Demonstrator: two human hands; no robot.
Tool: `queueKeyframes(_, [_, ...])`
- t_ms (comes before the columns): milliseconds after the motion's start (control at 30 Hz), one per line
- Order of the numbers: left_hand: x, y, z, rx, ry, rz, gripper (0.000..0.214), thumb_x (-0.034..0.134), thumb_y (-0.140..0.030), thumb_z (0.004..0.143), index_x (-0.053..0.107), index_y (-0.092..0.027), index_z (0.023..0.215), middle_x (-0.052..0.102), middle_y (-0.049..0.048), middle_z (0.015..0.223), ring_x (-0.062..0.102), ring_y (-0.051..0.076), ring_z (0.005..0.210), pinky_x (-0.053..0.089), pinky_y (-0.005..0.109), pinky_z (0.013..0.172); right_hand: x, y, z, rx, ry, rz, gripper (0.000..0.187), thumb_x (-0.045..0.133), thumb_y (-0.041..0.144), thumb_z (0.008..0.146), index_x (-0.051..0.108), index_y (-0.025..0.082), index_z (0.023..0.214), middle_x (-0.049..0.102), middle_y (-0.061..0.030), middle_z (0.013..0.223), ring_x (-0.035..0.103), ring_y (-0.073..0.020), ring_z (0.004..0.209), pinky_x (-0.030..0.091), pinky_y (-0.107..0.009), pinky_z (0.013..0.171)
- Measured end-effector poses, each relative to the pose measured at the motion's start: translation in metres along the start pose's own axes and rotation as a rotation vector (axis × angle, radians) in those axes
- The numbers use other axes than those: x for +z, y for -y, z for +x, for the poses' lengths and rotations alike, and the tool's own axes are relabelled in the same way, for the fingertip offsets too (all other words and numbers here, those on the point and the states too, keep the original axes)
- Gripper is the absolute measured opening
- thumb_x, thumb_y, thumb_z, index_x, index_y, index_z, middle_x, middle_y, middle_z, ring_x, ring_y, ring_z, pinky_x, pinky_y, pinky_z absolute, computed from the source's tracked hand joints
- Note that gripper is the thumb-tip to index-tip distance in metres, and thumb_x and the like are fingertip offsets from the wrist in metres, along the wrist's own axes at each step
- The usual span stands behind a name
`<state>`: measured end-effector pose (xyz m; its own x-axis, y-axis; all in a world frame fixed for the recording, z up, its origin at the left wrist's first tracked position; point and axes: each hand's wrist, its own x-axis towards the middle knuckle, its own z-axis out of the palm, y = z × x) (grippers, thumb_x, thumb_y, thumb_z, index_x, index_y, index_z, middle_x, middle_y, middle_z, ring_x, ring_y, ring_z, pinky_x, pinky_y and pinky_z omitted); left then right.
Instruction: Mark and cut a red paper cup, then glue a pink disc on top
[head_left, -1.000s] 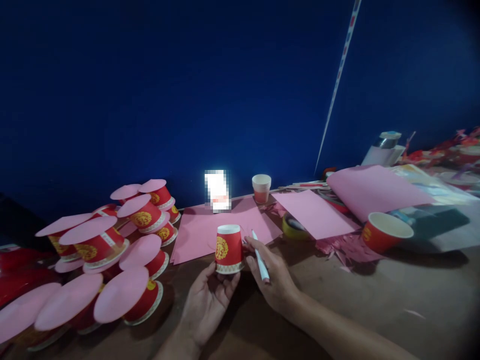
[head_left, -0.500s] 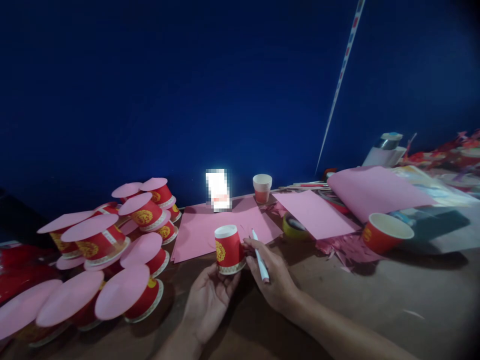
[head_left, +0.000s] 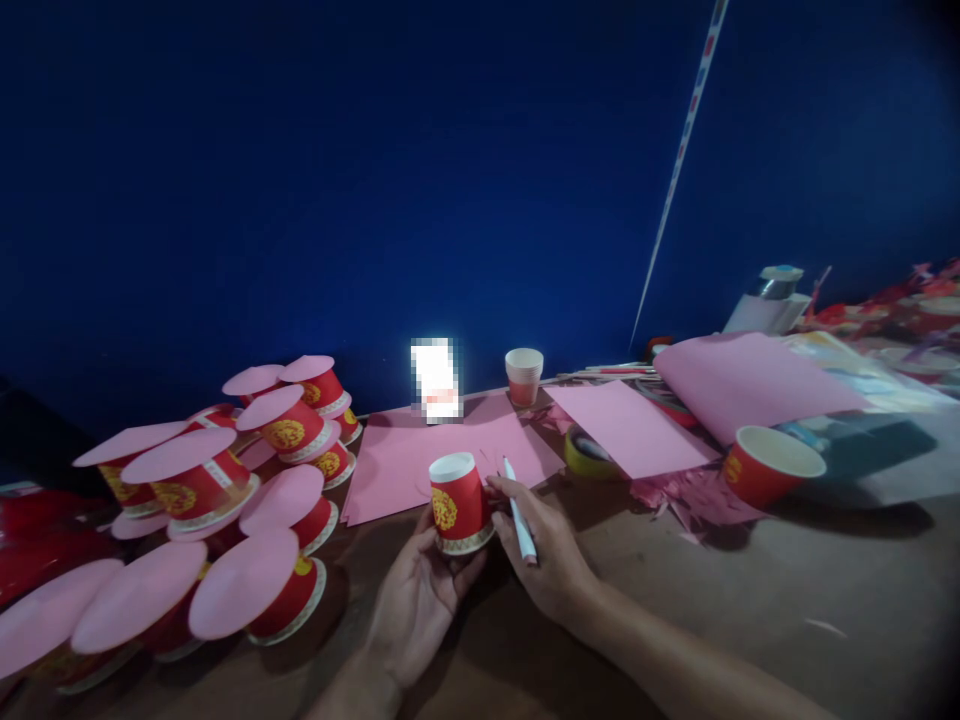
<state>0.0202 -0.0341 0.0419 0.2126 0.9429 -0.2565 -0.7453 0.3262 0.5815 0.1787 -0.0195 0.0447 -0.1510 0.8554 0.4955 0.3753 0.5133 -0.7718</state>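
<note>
My left hand (head_left: 417,600) grips an upside-down red paper cup (head_left: 457,503) with a gold emblem, tilted a little to the left, just over the near edge of a pink paper sheet (head_left: 405,462). My right hand (head_left: 546,550) holds a white pen (head_left: 520,523) between its fingers, with its fingertips touching the cup's right side. Both hands hover over the brown table (head_left: 750,590).
A heap of red cups with pink paper discs (head_left: 225,520) fills the left. An open red cup (head_left: 766,464), a yellow tape roll (head_left: 589,452), more pink sheets (head_left: 742,380), a small cup (head_left: 523,376) and a blue wall (head_left: 450,180) lie behind.
The cup has tilted from upright to leaning left, and my left hand has closed further round its rim. My right hand has barely moved.
</note>
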Motion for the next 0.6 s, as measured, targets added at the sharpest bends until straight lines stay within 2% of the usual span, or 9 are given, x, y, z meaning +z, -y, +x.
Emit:
queueKeyframes(200, [0.004, 0.0, -0.003, 0.033, 0.012, 0.053, 0.047, 0.051, -0.013, 0.082, 0.043, -0.028, 0.126, 0.061, 0.0055, 0.116, 0.06, 0.02, 0.101, 0.05, 0.039, 0.086, -0.001, 0.0, 0.002, -0.014, 0.007, -0.008, 0.032, 0.047, 0.014, 0.085, 0.05, 0.02, 0.117, 0.064, -0.0079, 0.106, 0.062, -0.0183, 0.095, 0.05, -0.029, 0.082])
queueKeyframes(367, [0.01, 0.004, -0.007, 0.06, 0.092, 0.11, 0.057, 0.059, -0.01, 0.077, 0.041, -0.029, 0.128, 0.057, 0.0065, 0.123, 0.056, 0.021, 0.109, 0.046, 0.036, 0.093, -0.001, 0.0, 0.001, -0.033, 0.0, -0.007, 0.033, 0.047, 0.015, 0.085, 0.051, 0.02, 0.118, 0.065, -0.0083, 0.105, 0.062, -0.0185, 0.096, 0.05, -0.03, 0.082])
queueKeyframes(600, [0.009, 0.008, -0.007, 0.064, 0.014, 0.204, 0.08, 0.068, -0.004, 0.065, 0.035, -0.034, 0.132, 0.057, 0.0061, 0.125, 0.055, 0.022, 0.111, 0.044, 0.035, 0.094, 0.0, 0.001, 0.002, -0.024, 0.007, 0.031, 0.033, 0.048, 0.015, 0.085, 0.051, 0.02, 0.117, 0.065, -0.0074, 0.105, 0.062, -0.0178, 0.095, 0.05, -0.029, 0.082])
